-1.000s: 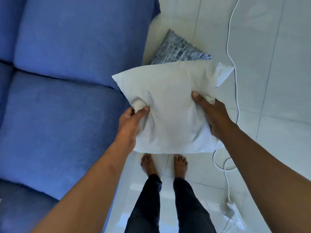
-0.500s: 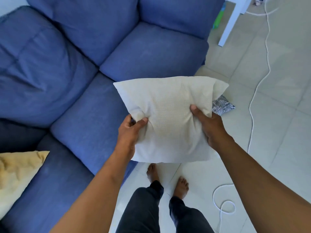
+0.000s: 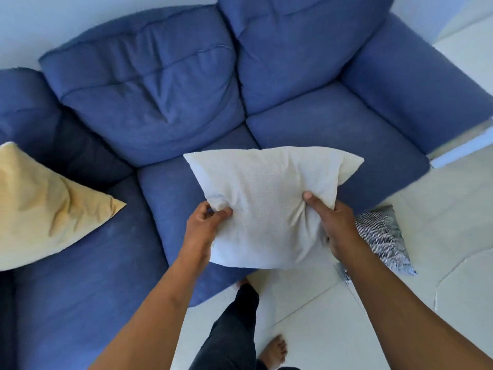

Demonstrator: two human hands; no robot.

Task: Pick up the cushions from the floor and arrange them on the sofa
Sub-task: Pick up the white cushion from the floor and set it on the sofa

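Note:
I hold a white cushion (image 3: 266, 198) in the air over the front edge of the blue sofa (image 3: 165, 110). My left hand (image 3: 202, 231) pinches its lower left corner, and my right hand (image 3: 333, 222) grips its lower right side. A yellow cushion (image 3: 40, 209) lies on the sofa seat at the left. On the floor to the right, beside the sofa's front corner, lies a grey patterned cushion (image 3: 384, 239), partly hidden by my right arm.
The sofa's right armrest (image 3: 416, 84) stands at the upper right. Pale floor tiles (image 3: 440, 289) spread to the right and below. My legs in dark trousers (image 3: 232, 329) and a bare foot (image 3: 274, 351) are close to the sofa's front.
My view has swung up and left toward the sofa, and I have stepped closer. The white cushion, held by both hands throughout, now hangs over the seat. The yellow cushion has come into view.

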